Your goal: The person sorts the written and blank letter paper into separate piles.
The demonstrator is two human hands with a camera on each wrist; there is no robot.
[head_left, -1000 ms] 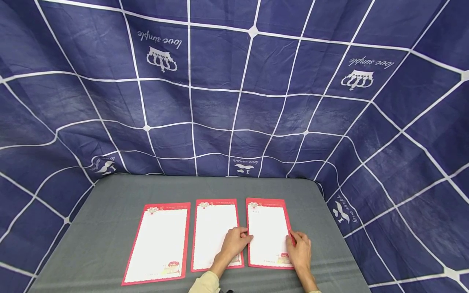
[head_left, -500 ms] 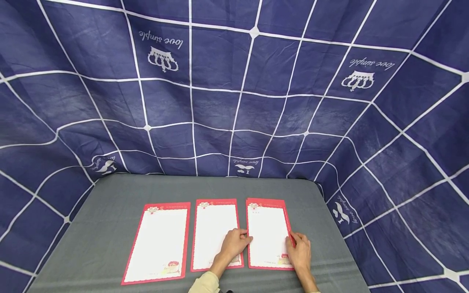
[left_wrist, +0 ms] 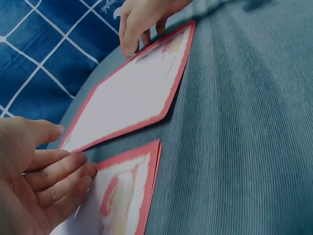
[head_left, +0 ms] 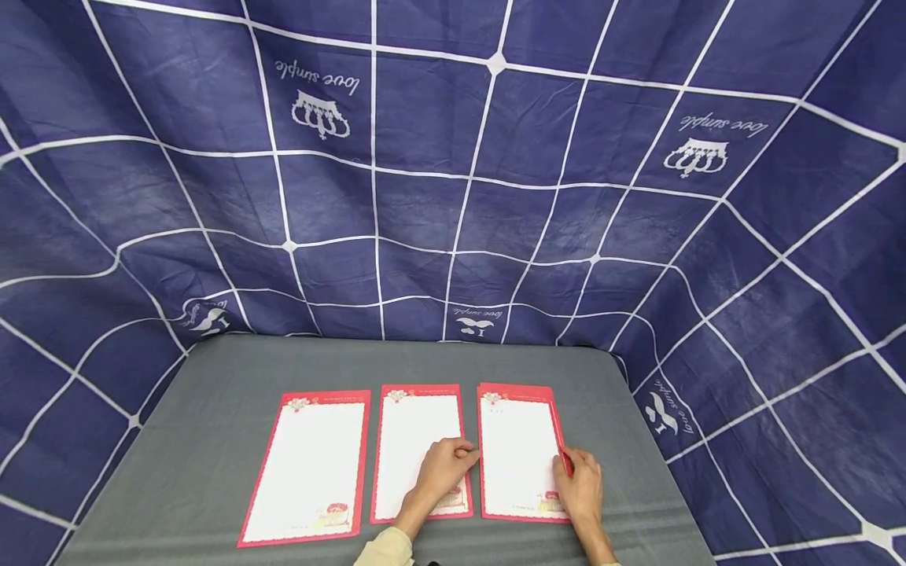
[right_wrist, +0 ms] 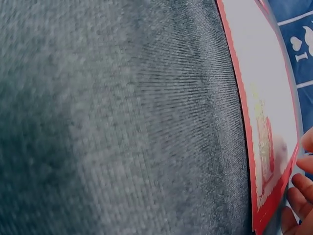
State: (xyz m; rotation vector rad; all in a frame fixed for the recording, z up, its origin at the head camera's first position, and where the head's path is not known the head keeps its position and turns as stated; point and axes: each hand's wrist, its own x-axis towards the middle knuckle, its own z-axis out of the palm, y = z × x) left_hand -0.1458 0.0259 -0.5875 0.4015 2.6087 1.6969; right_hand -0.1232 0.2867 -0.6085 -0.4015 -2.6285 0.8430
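Note:
A pile of red-bordered white paper sheets (head_left: 520, 448) lies on the right, its layers slightly offset along the top and right edges. My right hand (head_left: 582, 483) pinches its right edge, thumb over the border and fingers curled alongside. The left hand (head_left: 444, 469) hovers over the middle red-bordered paper sheets (head_left: 414, 424), fingers loosely bent, tips right at the right pile's left edge. In the left wrist view, thumb and fingers of this hand (left_wrist: 44, 171) stand apart, with nothing between them. A third red-bordered white paper sheet (head_left: 311, 464) lies at the left, untouched.
Grey ribbed cloth (head_left: 205, 440) covers the table under the papers. A dark blue curtain with white grid lines (head_left: 410, 204) hangs behind the table and along both sides.
My left hand has drawn back slightly to the left; its thumb no longer overlaps the right pile's left edge. The right hand stays at the right edge. The head view has shifted a little.

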